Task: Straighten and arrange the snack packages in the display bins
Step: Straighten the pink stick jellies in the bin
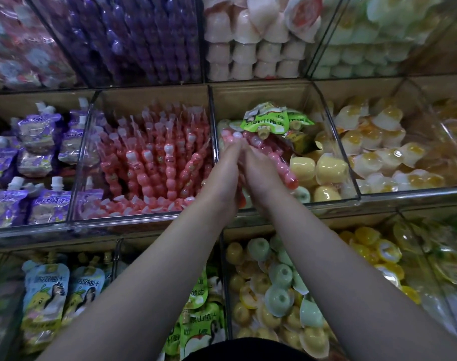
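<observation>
Both my hands meet over the middle-row bin [336, 142] that holds yellow jelly cups [330, 169] and green juice pouches [271, 121]. My left hand [223, 175] and my right hand [261, 173] press together around a bundle of pink beaded jelly sticks [282, 162]. The sticks poke out above my fingertips and slant down to the right past my right hand. To the left, a clear bin [91, 142] holds many more pink jelly sticks [157, 157] standing in rows.
Purple spout pouches [37, 157] fill the far-left bin. Egg-like jelly cups [378, 149] lie in the right bin. The lower row has pale juice pouches [47, 290], green pouches [201, 321] and mixed yellow and green cups [274, 290]. The upper shelf holds purple sticks [144, 35] and pink cups [253, 53].
</observation>
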A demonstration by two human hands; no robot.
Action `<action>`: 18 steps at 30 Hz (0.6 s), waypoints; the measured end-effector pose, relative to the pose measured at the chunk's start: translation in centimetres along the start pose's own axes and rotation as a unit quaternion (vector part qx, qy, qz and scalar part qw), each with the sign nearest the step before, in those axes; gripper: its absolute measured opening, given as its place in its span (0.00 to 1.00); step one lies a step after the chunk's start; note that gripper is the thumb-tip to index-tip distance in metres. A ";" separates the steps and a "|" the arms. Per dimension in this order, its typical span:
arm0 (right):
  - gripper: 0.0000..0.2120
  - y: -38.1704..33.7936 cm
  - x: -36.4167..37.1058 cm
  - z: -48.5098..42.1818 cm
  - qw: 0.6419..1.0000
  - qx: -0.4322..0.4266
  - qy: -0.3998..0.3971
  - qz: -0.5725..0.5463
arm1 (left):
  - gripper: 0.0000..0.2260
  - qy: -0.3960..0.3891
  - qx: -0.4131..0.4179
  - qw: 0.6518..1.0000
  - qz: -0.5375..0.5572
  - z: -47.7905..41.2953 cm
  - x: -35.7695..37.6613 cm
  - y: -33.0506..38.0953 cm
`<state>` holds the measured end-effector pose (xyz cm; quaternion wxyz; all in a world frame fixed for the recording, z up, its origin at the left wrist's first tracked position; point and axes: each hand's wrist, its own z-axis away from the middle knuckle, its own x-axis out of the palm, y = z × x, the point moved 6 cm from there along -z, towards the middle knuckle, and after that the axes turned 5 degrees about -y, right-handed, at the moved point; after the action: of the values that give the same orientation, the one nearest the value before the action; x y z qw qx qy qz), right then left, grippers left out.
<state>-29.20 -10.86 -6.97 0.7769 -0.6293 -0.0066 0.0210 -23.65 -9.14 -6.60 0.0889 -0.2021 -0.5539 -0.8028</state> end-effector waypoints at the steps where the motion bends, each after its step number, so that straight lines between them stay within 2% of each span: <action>1: 0.29 0.0 0.0 -0.1 1.000 -0.003 -0.001 0.011 | 0.17 -0.001 -0.004 1.000 0.001 -0.1 0.1 -0.1; 6: 0.27 0.7 -0.1 -0.5 1.000 0.001 -0.001 -0.023 | 0.22 0.040 -0.010 0.999 0.000 -0.2 -0.8 0.4; 12: 0.17 0.3 -0.9 0.1 0.996 -0.019 0.051 -0.075 | 0.19 0.006 0.012 1.000 -0.025 0.0 -1.2 1.0; 16: 0.11 -0.5 -1.8 1.0 0.988 -0.028 0.087 -0.123 | 0.24 -0.008 0.028 1.000 -0.006 1.2 -1.3 1.6; 18: 0.13 -1.0 -1.5 1.6 0.989 -0.033 0.075 -0.123 | 0.24 -0.021 0.024 0.999 0.018 1.5 -1.1 1.7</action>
<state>-30.72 -9.56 -5.64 0.7507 -0.6486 -0.0266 -0.1226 -21.71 -8.43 -5.13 0.0964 -0.2265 -0.5708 -0.7833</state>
